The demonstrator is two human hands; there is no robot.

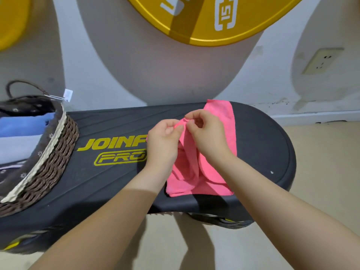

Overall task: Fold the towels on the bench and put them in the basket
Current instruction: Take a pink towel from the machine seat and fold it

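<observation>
Nearest the camera, two bare forearms reach in over the front edge of the desk [109, 184]. Just past them lies the pink towel [216, 172], its near hem flat on the desk and its middle rucked up into loose ridges between the wrists. Up at the bunched part, the left hand [162, 141] pinches a bit of the towel's edge between thumb and curled fingers, and the right hand [208, 133] pinches the cloth right beside it, fingertips of both almost meeting (which corner each has is hard to tell). So both grips are closed on the towel, none spread.

This looks like the start of the fold: finding the edge, sorting the corners. Next, I judge, the hands need to part along that edge, pull the cloth taut and lay it over square.

Farther back, the towel's far end lies flat near the desk's rear edge. Off to the left sits the basket [50, 162], with folded blue and white cloth already inside, well apart from the pink one. Behind all that, the wall and a yellow disc [204, 20].
</observation>
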